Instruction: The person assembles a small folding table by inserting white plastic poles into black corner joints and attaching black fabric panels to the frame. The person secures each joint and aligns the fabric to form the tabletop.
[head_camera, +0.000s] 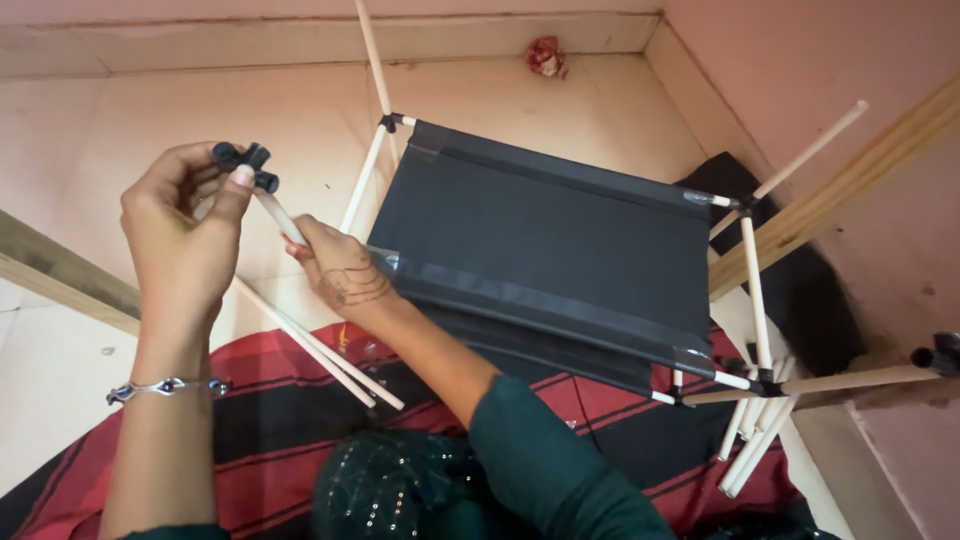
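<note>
**Black connector held at the tip of a white rod**

Below me is a pale pink floor (500, 90) meeting a wall corner, with a red-and-black striped cloth (260, 400) spread near my knees. My left hand (185, 235) is closed around a small black connector (245, 160), thumb pressed on it. My right hand (340, 270) grips a white rod (280, 215) just below; the rod's long axis runs up and to the left, its tip touching the connector. Two more white rods (320, 355) slant down under my hands towards the cloth. To the right stands a rod frame carrying a black fabric panel (550, 250); loose rods (755, 435) lean at its near corner. A crumpled red wrapper (547, 56) lies by the wall.
</note>
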